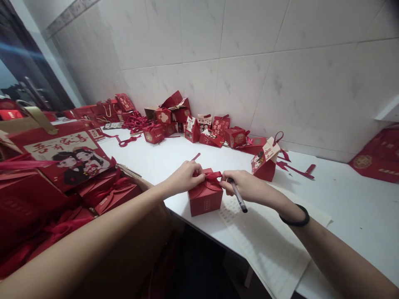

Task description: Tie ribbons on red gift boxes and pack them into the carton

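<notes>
A small red gift box (206,202) stands upright at the front edge of the white table. Across its folded top lies a dark red ribbon (213,177) in a bow-like shape. My left hand (186,177) pinches the ribbon at the left of the box top, and a loose end pokes up behind the fingers. My right hand (241,185) pinches the ribbon from the right. A grey pen (238,196) is tucked in the same right hand, its dark tip aimed down toward the table.
Written paper sheets (274,245) lie under my right forearm. A carton of red boxes (115,195) fills the left side. Several small boxes (212,137) line the tiled wall, and a house-shaped box (266,160) stands nearer. Loose ribbons (299,171) lie on the white table (352,211).
</notes>
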The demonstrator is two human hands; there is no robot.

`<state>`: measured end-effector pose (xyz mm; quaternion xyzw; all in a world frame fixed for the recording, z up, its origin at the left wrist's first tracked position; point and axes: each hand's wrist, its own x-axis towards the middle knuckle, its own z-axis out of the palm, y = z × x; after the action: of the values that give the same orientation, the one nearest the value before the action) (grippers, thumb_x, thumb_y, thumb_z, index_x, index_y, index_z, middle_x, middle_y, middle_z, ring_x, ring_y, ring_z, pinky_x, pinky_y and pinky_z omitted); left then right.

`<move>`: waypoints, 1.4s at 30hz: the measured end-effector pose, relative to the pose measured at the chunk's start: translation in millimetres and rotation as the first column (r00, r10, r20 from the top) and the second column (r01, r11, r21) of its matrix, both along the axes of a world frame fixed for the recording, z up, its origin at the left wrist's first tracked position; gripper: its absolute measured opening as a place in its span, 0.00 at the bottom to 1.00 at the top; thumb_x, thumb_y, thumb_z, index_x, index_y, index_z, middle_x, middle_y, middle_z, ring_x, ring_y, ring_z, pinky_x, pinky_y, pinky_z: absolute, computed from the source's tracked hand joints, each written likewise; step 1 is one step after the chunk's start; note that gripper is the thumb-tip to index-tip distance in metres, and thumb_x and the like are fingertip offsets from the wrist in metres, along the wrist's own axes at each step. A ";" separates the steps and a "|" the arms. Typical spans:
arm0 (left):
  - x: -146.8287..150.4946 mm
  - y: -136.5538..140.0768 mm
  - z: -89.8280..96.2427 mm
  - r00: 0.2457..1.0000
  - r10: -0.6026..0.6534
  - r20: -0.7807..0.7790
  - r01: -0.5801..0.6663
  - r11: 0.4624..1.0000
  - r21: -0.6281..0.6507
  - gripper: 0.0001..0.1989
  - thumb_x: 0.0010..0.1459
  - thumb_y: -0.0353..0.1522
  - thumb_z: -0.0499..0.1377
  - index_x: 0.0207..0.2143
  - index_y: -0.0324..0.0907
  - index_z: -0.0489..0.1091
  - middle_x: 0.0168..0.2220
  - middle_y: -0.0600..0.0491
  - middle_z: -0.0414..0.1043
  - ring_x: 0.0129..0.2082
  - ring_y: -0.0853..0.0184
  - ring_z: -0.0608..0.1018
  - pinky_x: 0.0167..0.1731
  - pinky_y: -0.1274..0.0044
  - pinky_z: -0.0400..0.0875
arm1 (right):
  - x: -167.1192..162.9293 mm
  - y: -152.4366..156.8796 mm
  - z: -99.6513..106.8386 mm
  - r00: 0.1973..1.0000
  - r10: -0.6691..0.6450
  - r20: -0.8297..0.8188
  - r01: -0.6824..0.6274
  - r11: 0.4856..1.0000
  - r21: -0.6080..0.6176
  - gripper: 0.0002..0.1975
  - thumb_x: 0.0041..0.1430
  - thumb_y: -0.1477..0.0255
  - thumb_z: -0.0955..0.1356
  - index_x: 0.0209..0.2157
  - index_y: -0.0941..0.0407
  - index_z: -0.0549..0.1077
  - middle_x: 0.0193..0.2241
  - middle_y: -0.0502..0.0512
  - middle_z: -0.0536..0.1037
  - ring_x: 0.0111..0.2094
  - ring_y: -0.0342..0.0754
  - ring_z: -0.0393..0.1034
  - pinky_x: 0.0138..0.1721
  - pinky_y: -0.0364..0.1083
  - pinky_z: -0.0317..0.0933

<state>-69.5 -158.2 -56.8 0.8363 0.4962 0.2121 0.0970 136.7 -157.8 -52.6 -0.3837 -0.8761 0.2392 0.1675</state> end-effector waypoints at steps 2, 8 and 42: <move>0.3 -1.6 0.0 1.000 0.004 -0.028 -0.003 0.999 0.033 0.08 0.54 0.32 0.51 0.24 0.40 0.66 0.28 0.52 0.70 0.31 0.65 0.70 0.34 0.73 0.64 | -1.0 -3.9 1.7 1.000 0.003 0.010 -0.003 1.000 0.020 0.13 0.60 0.70 0.60 0.22 0.57 0.61 0.20 0.48 0.68 0.21 0.41 0.62 0.23 0.40 0.51; -0.4 -3.5 0.7 1.000 0.009 0.026 -0.010 0.999 0.031 0.07 0.54 0.32 0.51 0.25 0.40 0.65 0.29 0.52 0.70 0.32 0.65 0.70 0.34 0.74 0.64 | -3.0 -10.9 3.8 0.995 -0.049 0.083 0.035 0.987 0.158 0.11 0.59 0.73 0.61 0.22 0.57 0.61 0.19 0.47 0.66 0.20 0.40 0.58 0.22 0.40 0.46; -0.1 -3.7 0.2 0.987 -0.130 0.093 0.142 0.982 -0.128 0.16 0.58 0.37 0.47 0.21 0.39 0.64 0.30 0.52 0.64 0.35 0.66 0.69 0.40 0.73 0.64 | 1.1 -12.4 3.3 0.991 0.009 0.131 -0.024 0.993 0.119 0.08 0.56 0.73 0.63 0.23 0.56 0.66 0.20 0.48 0.70 0.20 0.41 0.62 0.22 0.38 0.49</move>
<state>-69.5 -161.9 -56.7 0.8501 0.4466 0.2060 0.1882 137.8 -170.2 -49.4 -0.3805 -0.9011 0.1617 0.1306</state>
